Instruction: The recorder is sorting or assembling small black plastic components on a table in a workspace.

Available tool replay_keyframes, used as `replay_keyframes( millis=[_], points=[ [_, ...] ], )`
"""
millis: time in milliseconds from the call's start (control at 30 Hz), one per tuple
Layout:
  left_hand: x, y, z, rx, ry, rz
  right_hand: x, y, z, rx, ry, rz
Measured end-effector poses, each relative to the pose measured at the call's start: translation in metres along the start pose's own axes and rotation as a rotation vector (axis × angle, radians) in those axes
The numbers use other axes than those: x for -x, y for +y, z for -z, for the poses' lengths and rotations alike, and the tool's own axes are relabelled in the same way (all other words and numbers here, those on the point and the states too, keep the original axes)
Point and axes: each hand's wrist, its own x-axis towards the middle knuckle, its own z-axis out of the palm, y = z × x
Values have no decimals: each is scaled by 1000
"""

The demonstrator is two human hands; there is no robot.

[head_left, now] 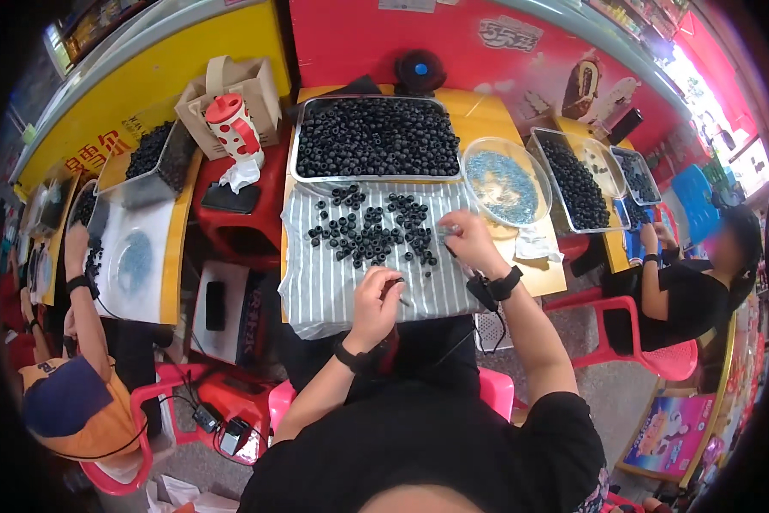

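My left hand [378, 306] is closed in a pinch above the near edge of a grey-and-white striped cloth [325, 286]. A small black ring-like piece shows at its fingertips. To the right, my right hand [475, 243] is also pinched, over the cloth's right side, with what looks like a small clear bluish piece at the fingertips. Many loose black ring-like pieces [372, 244] lie scattered on the cloth, just beyond both hands. Behind them stands a clear tray [376, 179] heaped with more of these pieces. A round clear tub [534, 218] of small bluish pieces sits beyond my right hand.
A crumpled white tissue [537, 245] lies right of the cloth. On a red stool [256, 218] at left are a phone [230, 198] and a dotted cup [233, 128]. Co-workers sit at tables left and right. A black round object [419, 70] stands behind the tray.
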Motion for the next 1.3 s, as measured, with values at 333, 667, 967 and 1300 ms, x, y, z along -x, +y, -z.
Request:
replay_keyframes(
  millis=[333,667,967,1300],
  points=[
    [3,-2,1,50,-16,52,19,-10,17,42,-39,-64],
    [3,0,4,69,-32,60,16,-18,-3,290,-101,82],
    [3,-2,4,56,-33,38,32,-11,0,116,-81,3],
    [5,-5,4,88,-29,51,23,-19,0,341,-27,4]
  ],
)
